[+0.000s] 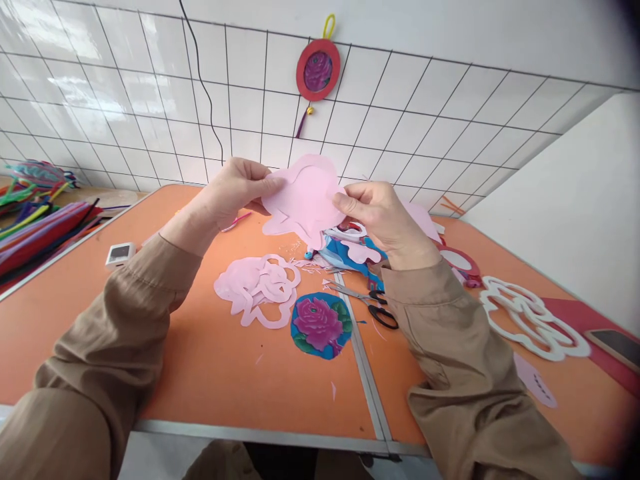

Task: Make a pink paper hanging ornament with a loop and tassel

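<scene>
Both hands hold up a pink paper cutout with a wavy outline, above the far part of the table; it looks like more than one layer. My left hand pinches its left edge between thumb and fingers. At the right edge, my right hand grips it the same way. Below lies a pile of pink paper cutouts. Nearer to me is a round piece of flowered fabric, blue with a purple rose. Black-handled scissors rest to its right, under my right forearm.
White cloud-like shapes lie at the right beside a phone on red sheets. Colourful pipe cleaners fill the far left. A small white device stands on the orange table. A red round ornament hangs on the tiled wall.
</scene>
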